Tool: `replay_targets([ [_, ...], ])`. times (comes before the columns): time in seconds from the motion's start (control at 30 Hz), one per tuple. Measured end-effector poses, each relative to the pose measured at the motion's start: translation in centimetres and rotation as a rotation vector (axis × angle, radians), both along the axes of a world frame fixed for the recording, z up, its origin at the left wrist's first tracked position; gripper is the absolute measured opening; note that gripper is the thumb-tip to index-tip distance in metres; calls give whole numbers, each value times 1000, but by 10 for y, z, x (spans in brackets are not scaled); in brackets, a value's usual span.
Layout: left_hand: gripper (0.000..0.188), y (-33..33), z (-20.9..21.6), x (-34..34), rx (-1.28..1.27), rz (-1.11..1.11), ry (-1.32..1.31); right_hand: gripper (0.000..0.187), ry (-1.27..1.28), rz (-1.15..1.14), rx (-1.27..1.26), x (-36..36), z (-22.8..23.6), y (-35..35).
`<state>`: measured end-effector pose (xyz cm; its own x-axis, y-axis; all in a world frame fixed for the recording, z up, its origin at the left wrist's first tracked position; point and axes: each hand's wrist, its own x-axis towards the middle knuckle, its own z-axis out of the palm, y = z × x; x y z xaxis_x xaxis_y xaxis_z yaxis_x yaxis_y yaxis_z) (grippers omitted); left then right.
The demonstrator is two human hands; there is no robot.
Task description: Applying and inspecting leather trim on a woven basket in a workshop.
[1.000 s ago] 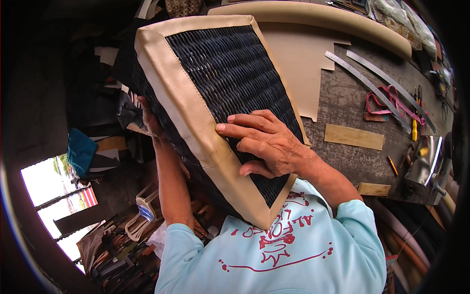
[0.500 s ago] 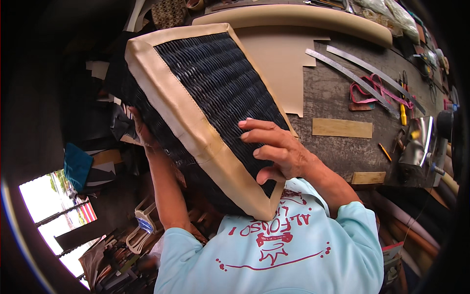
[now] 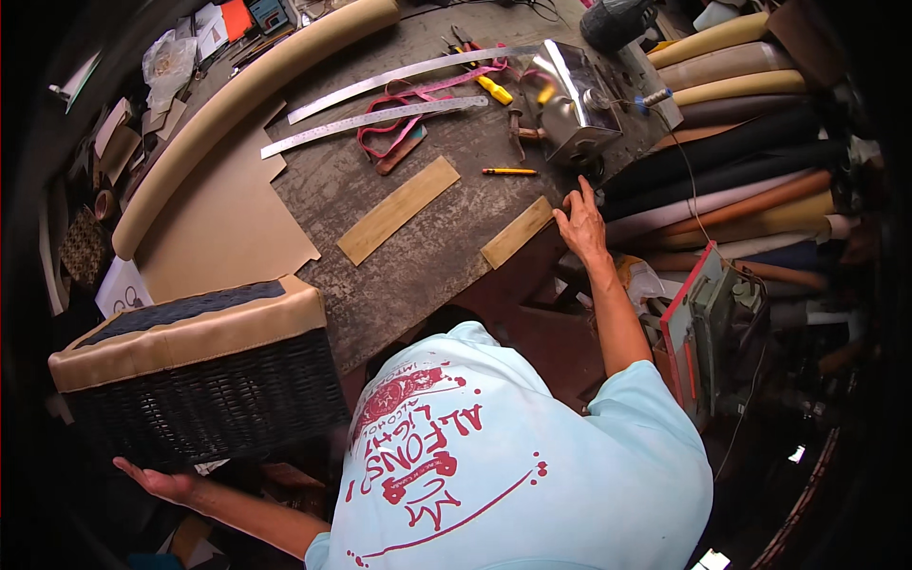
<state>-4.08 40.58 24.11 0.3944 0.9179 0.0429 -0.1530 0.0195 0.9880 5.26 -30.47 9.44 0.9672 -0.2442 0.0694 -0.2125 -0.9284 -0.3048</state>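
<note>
The left hand (image 3: 163, 484), palm open, lies under the lower edge of the black wicker basket (image 3: 228, 399), at the visible left end of the worktop's (image 3: 399, 294) near edge. Bare surface separates basket from long wooden strip (image 3: 399, 210). The right hand (image 3: 582, 228), unclenched and holding nothing, is just beside the short strip (image 3: 518, 233).

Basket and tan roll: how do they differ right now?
Look: the basket is black weave with tan trim; the roll is plain tan.
Shape: the basket is boxy; the roll is long and rounded.
Position: the basket has the left hand at its underside; the roll lies on the table, untouched.
Both show a smooth tan surface.
</note>
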Motion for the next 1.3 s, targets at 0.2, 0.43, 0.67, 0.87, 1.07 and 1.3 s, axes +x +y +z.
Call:
replay_targets([
  [0.2,51,-41,18,-29,-157,-2,-151,30,264,82,-95,52,-39,-51],
  [0.43,60,-66,14,-47,-388,-373,-357,45,395,231,-135,82,-70,-125],
  [0.67,64,-89,24,-52,-242,-297,-336,31,252,276,-92,63,-41,-84],
  [0.87,65,-90,23,-43,-239,-275,-310,22,173,311,-46,53,-25,-74],
  [1.07,65,-92,19,-55,-259,-210,-324,21,338,95,302,65,38,1],
  [1.3,71,-100,6,-90,-251,-371,-440,35,364,731,1746,23,141,249],
])
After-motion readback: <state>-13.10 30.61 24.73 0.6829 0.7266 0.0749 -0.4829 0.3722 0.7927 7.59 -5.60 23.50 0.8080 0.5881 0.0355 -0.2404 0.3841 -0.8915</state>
